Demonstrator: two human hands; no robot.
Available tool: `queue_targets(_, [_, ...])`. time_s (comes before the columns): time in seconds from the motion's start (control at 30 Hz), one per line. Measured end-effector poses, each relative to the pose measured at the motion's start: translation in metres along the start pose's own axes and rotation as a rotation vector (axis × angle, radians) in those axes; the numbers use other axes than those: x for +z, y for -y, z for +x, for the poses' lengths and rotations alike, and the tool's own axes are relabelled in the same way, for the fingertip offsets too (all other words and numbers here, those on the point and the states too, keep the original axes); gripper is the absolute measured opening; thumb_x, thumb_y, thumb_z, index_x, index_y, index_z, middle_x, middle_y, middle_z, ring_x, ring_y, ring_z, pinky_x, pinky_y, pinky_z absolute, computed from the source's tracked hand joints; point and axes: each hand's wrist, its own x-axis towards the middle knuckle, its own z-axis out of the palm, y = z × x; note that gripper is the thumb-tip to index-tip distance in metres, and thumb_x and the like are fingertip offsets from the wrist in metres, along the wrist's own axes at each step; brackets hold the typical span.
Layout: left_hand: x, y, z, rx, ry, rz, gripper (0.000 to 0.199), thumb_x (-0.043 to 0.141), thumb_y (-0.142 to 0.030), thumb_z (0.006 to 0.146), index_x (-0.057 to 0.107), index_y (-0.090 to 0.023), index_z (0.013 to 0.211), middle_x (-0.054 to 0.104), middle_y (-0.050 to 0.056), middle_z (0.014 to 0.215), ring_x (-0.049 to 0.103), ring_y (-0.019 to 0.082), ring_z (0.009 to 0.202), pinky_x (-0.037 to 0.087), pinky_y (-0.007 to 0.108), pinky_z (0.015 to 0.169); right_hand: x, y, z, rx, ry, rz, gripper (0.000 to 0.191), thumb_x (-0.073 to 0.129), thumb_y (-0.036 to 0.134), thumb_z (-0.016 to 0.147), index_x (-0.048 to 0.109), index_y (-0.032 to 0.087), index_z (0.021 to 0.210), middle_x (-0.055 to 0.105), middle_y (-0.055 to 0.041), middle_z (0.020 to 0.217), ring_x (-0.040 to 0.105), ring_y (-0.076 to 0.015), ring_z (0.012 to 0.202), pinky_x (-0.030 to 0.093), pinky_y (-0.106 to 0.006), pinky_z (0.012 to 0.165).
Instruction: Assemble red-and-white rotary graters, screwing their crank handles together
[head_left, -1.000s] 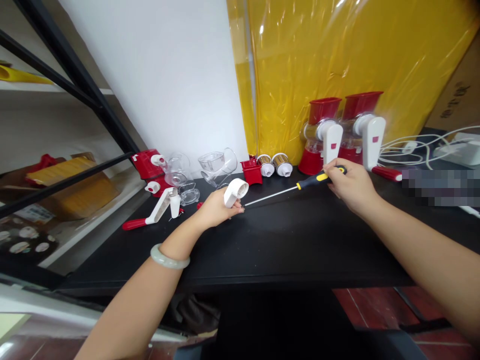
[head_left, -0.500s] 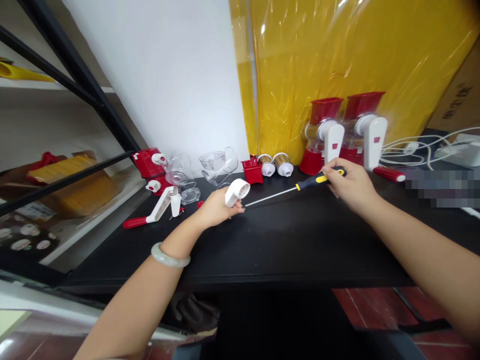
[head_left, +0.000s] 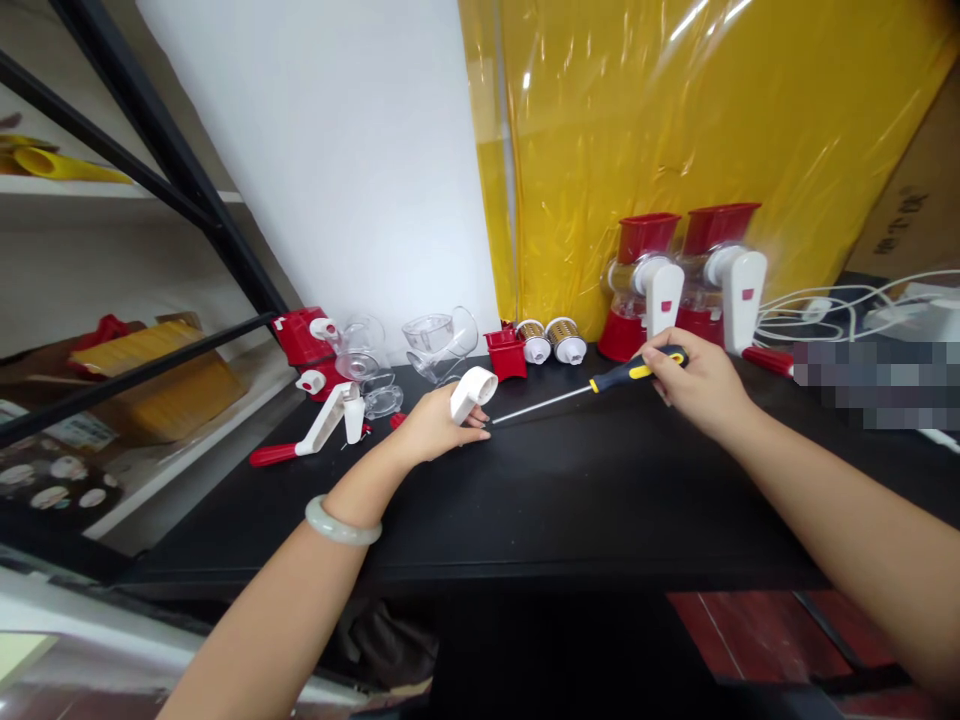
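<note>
My left hand (head_left: pixel 435 425) is closed round a white elbow-shaped plastic piece (head_left: pixel 472 392), its round open end turned up to the right. The thumb reaches out below it, just short of the screwdriver's tip. My right hand (head_left: pixel 697 380) grips a screwdriver (head_left: pixel 619 375) by its black and yellow handle, the long shank pointing left and slightly down toward my left hand. To the left of my left hand lies a white crank with a red handle (head_left: pixel 275 455). A small red part (head_left: pixel 397 421) rests behind my left wrist.
Two assembled red and white rotary graters (head_left: pixel 649 235) stand at the back right. Along the wall are two grater drums (head_left: pixel 564 340), a red hopper piece (head_left: pixel 506 353), clear plastic housings (head_left: pixel 439 345) and red bases (head_left: pixel 304 335). White cables (head_left: pixel 810 315) lie right; a shelf rack (head_left: pixel 217 240) stands left.
The screwdriver's tip and my left thumb have come slightly apart. My left thumb now stretches further out. The whole view has shifted a little.
</note>
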Motion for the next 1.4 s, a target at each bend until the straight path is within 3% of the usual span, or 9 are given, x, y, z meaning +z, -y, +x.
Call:
queue_targets(0.1, [-0.004,-0.004,0.0,0.003,-0.089,0.039,0.044,0.083,-0.029,0.06,0.059,-0.016,0.095,0.07,0.006,0.087,0.068,0.019,0.073,0.057,0.03,0.062,-0.006,-0.001,0.005,0.044,-0.081,0.095,0.016,0.059,0.036,0.081,0.056,0.023,0.073,0.045,0.0044,0.041,0.041,-0.0131,0.035,0.03,-0.027,0.04])
queue_targets(0.2, [-0.008,-0.009,0.0,-0.012,-0.255,-0.054,0.035,0.076,-0.039,0.069,0.058,-0.015,0.086,0.065,0.003,0.078,0.063,0.016,0.063,0.053,0.026,0.049,-0.013,-0.001,0.008,0.076,-0.217,0.252,0.014,0.058,0.031,0.082,0.055,0.023,0.071,0.042,0.004,0.039,0.038,-0.0133,0.034,0.028,-0.028,0.037])
queue_targets(0.33, [-0.006,-0.014,0.0,0.052,-0.413,-0.37,0.035,0.072,-0.044,0.073,0.054,-0.016,0.085,0.06,0.0,0.072,0.061,0.014,0.063,0.053,0.026,0.054,-0.01,0.002,0.001,-0.031,-0.288,0.467,0.019,0.061,0.039,0.083,0.059,0.022,0.075,0.045,0.0042,0.041,0.039,-0.0122,0.036,0.028,-0.026,0.035])
queue_targets(0.5, [-0.001,-0.014,-0.001,0.195,-0.397,-0.506,0.036,0.072,-0.046,0.075,0.053,-0.018,0.085,0.061,-0.001,0.066,0.06,0.014,0.06,0.052,0.03,0.064,-0.001,0.012,-0.017,-0.122,-0.316,0.468,0.027,0.068,0.046,0.078,0.063,0.02,0.076,0.051,0.0035,0.045,0.043,-0.0107,0.035,0.032,-0.021,0.032])
queue_targets(0.77, [0.0,0.0,0.002,0.291,-0.34,-0.402,0.024,0.064,-0.042,0.085,0.061,-0.018,0.087,0.064,0.002,0.079,0.063,0.018,0.08,0.05,0.038,0.089,0.001,0.015,-0.021,-0.138,-0.308,0.529,0.026,0.069,0.047,0.078,0.063,0.021,0.078,0.056,0.0028,0.052,0.047,-0.0108,0.04,0.036,-0.021,0.034])
queue_targets(1.03, [0.001,-0.005,-0.002,0.311,-0.312,-0.173,0.029,0.056,-0.044,0.09,0.065,-0.017,0.085,0.065,0.006,0.09,0.062,0.019,0.086,0.05,0.034,0.082,0.002,0.018,-0.024,-0.213,-0.299,0.435,0.026,0.065,0.045,0.082,0.064,0.02,0.077,0.054,0.0035,0.047,0.045,-0.0095,0.035,0.034,-0.02,0.032])
queue_targets(1.4, [0.0,-0.008,-0.004,0.296,-0.275,-0.157,0.028,0.055,-0.044,0.09,0.063,-0.017,0.088,0.065,0.006,0.089,0.061,0.019,0.084,0.051,0.035,0.079,0.0,0.018,-0.024,-0.206,-0.292,0.421,0.024,0.065,0.043,0.083,0.064,0.019,0.077,0.054,0.0034,0.047,0.046,-0.0094,0.035,0.034,-0.02,0.032])
